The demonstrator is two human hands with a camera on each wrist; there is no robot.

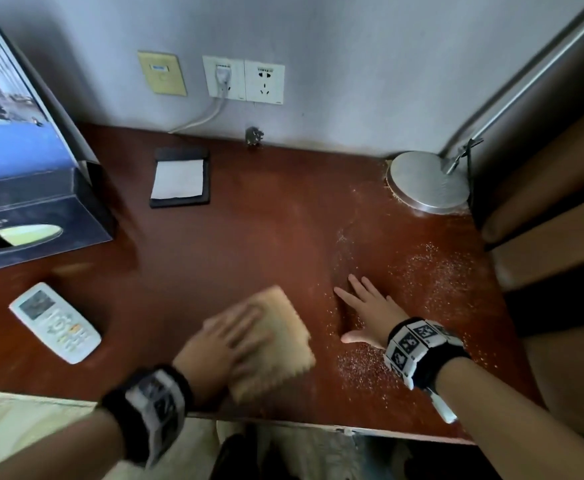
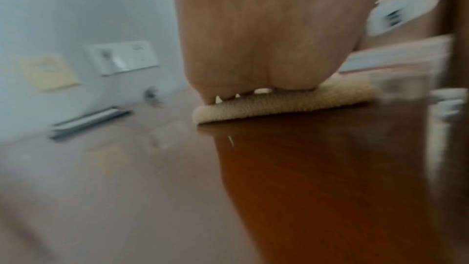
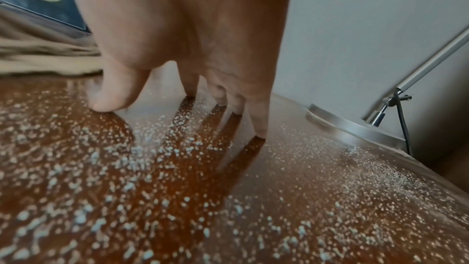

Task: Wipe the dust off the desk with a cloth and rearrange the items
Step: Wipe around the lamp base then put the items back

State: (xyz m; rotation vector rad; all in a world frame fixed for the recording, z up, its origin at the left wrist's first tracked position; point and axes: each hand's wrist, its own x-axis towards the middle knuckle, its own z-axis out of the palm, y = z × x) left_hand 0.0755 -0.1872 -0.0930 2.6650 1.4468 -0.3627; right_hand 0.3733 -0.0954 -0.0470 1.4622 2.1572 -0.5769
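A folded beige cloth (image 1: 278, 344) (image 2: 286, 102) lies flat on the reddish-brown desk (image 1: 235, 244) near its front edge. My left hand (image 1: 230, 336) (image 2: 264, 33) presses down on the cloth with straight fingers and is motion-blurred. To its right my right hand (image 1: 366, 308) (image 3: 190, 43) rests flat on the desk, fingers spread, fingertips (image 3: 261, 130) touching the wood. Pale gritty dust (image 1: 425, 271) (image 3: 162, 168) is scattered over the right part of the desk, around and behind the right hand.
A white remote control (image 1: 55, 322) lies front left. A dark tissue box (image 1: 37, 223) stands at the left, a notepad in a black holder (image 1: 180, 177) at the back. A lamp's round metal base (image 1: 429, 181) (image 3: 355, 127) sits back right. Wall sockets (image 1: 245, 80) are behind.
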